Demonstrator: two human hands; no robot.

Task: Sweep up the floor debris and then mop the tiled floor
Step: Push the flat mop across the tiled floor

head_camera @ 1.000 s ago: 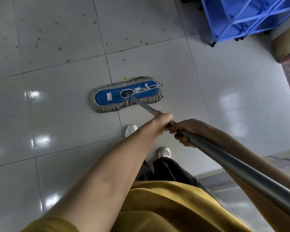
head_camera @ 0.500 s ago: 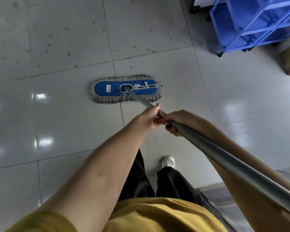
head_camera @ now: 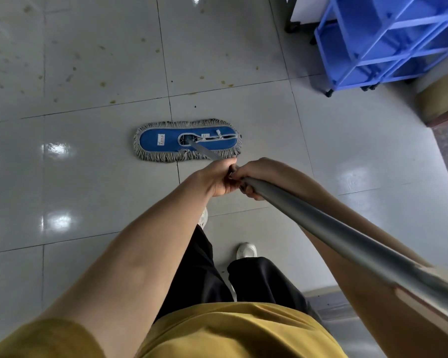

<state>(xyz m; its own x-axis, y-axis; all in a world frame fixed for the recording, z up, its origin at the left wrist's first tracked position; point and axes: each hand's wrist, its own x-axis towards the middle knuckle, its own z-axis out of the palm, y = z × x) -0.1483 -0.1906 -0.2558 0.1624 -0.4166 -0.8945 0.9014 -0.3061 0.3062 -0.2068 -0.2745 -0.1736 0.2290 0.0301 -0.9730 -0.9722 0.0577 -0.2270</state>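
While left hand (head_camera: 217, 178) and right hand (head_camera: 255, 174) clench the grey mop handle (head_camera: 321, 223) side by side, the mop head (head_camera: 166, 140) lies flat on the tiled floor (head_camera: 101, 192).
It sits at twelve o'clock; brown specks (head_camera: 102, 84) lie farther off at eleven, a blue shelf cart (head_camera: 388, 42) at one, contents unclear.

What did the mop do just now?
The mop head swung from slanted to straight and slid forward, nearer the brown spots. The left hand and right hand kept gripping the handle; nothing was let go.
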